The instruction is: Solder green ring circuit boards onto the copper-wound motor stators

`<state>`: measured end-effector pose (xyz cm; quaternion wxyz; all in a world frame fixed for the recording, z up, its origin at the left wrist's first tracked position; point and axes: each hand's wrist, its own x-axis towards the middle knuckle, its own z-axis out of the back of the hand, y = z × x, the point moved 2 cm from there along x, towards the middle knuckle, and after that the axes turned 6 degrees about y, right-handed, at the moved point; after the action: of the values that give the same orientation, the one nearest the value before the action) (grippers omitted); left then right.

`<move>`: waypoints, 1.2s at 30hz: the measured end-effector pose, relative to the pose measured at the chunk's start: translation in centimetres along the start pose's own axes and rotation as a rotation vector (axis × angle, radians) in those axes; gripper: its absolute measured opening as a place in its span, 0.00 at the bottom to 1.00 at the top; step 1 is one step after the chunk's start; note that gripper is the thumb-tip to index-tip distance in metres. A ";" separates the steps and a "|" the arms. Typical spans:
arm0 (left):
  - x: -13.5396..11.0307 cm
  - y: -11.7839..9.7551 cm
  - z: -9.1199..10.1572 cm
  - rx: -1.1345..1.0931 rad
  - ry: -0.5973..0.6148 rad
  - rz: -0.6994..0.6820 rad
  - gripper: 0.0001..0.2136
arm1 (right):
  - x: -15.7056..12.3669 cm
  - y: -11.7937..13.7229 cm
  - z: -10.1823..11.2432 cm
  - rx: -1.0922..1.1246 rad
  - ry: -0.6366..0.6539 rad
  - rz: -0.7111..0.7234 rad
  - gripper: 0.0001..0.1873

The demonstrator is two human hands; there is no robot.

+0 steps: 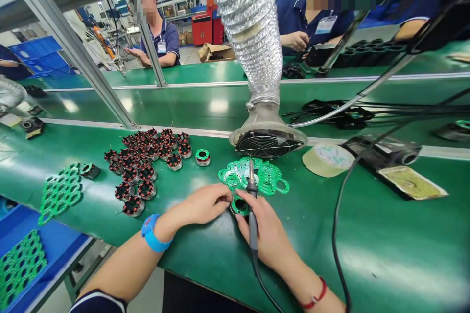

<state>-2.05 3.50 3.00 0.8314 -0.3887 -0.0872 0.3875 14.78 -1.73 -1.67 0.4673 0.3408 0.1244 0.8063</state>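
Observation:
A motor stator (240,205) topped with a ring-shaped green circuit board is between my hands on the green bench. My left hand (210,205), a blue band on its wrist, has its fingers curled closed at the stator's left edge. With thumb and forefinger, my right hand (270,232) touches the stator's right side. That same hand also holds a soldering iron (253,227), tip pointing up and away from me. Just beyond lie loose green circuit boards (270,176). Another board-topped stator (202,157) stands farther back, beside several bare stators (147,189) with red windings.
A fume extractor hood (268,139) hangs low over the boards. To the right are a tape roll (326,160), a soldering-iron stand with a yellow sponge (413,182) and a black cable (336,225). Green board panels (62,190) lie left. Co-workers (167,41) sit across.

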 end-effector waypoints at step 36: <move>2.7 2.0 -2.9 -0.676 -0.219 0.119 0.04 | 0.2 1.3 1.1 0.130 -0.080 0.142 0.33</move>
<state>-0.09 4.52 -0.82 0.6174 -0.6023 -0.2765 0.4238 14.60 -2.39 -0.15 0.3906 0.4106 0.1333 0.8131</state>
